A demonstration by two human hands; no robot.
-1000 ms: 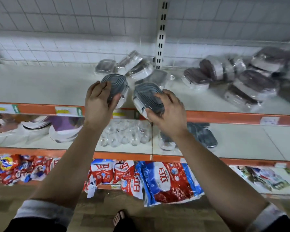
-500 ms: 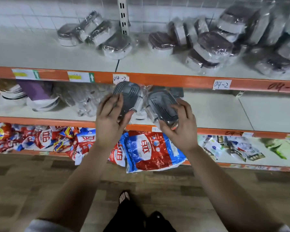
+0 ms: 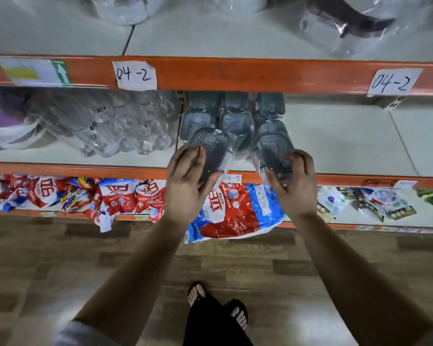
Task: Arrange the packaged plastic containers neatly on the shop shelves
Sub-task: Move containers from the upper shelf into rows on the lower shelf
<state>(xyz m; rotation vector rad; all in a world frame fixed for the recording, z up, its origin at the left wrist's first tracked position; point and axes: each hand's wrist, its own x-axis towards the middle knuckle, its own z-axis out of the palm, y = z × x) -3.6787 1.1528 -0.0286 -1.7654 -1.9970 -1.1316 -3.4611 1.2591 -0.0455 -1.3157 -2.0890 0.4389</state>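
Middle shelf (image 3: pixel 340 136) spans the centre band of the frame, with glass jars (image 3: pixel 115 126) crowding its left part and bare board to the right. At centre frame, just under the orange rail (image 3: pixel 235 73), packaged containers (image 3: pixel 235 116) already lie in three short rows running front to back. Left hand (image 3: pixel 185 181) grips the near end of the left container (image 3: pixel 210 148), fingers over the wrapped lid. Right hand (image 3: pixel 295 186) grips the right container (image 3: pixel 273 151) the same way, thumb at its lower left corner. Both containers sit above the shelf's front lip, lower centre of the frame, just in front of the outer two rows. Key relation: each container lies up-frame from its palm, long axis pointing into the shelf, same heading as the rows, lids tilted toward the camera. Likely step is placing both at the row fronts. That should need a short push forward and a lay-flat, no turning. Neither hand looks nearer than the other. Whether they touch the board yet, can't tell.
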